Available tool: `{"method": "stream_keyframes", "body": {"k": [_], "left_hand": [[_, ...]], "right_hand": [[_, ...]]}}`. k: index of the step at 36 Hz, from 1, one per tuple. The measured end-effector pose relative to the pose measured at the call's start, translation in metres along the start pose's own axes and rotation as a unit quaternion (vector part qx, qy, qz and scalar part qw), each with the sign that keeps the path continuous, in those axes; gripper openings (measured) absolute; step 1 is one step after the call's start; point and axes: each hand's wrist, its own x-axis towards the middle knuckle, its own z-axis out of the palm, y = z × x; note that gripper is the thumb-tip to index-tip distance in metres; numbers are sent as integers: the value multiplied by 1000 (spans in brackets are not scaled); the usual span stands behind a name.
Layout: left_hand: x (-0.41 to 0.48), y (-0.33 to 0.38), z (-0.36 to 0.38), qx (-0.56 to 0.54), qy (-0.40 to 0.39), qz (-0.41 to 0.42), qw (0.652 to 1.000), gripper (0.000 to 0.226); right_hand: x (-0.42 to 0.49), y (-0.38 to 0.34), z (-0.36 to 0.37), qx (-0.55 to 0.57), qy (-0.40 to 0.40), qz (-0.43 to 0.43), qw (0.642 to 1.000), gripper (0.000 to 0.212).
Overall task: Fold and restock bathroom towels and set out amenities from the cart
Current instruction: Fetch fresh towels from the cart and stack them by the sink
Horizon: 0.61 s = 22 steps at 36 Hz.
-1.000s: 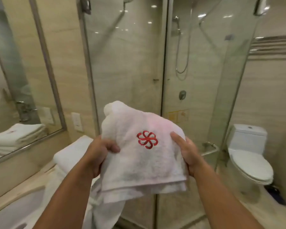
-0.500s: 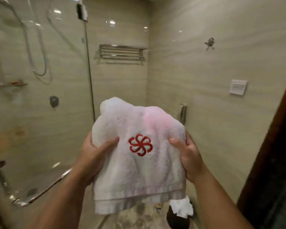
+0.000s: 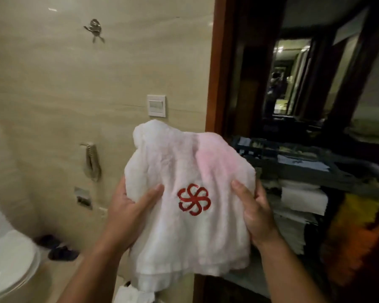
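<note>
Presently a folded white terry towel with a red pinwheel emblem (image 3: 188,191) is held up in mid-air before the beige tiled wall (image 3: 74,84); left hand (image 3: 127,206) grips its left edge, thumb on front; right hand (image 3: 253,206) grips the right edge likewise; dim housekeeping cart with stacked white towels (image 3: 302,193) just beyond, at right.

Folded white towel (image 3: 184,171), red pinwheel emblem facing up, held chest-high, lower edges drooping

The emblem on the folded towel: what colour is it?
Red, a pinwheel-like swirl emblem stitched on the white towel; the head view shows it clearly.
</note>
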Motion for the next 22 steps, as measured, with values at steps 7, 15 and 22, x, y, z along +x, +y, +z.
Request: {"method": "stream_keyframes", "body": {"k": [7,15,22], "left_hand": [[78,-48,127,-45,-134,-8,990,67],[145,-110,288,-58,-224,-5,973,76],[209,-146,427,-96,-213,-87,968,50]], "right_hand": [[54,-17,-92,-47,145,-56,987,49],[142,-13,-217,-110,240,-66,962,49],[257,-26,-321,-145,248,-51,957,45]]}}
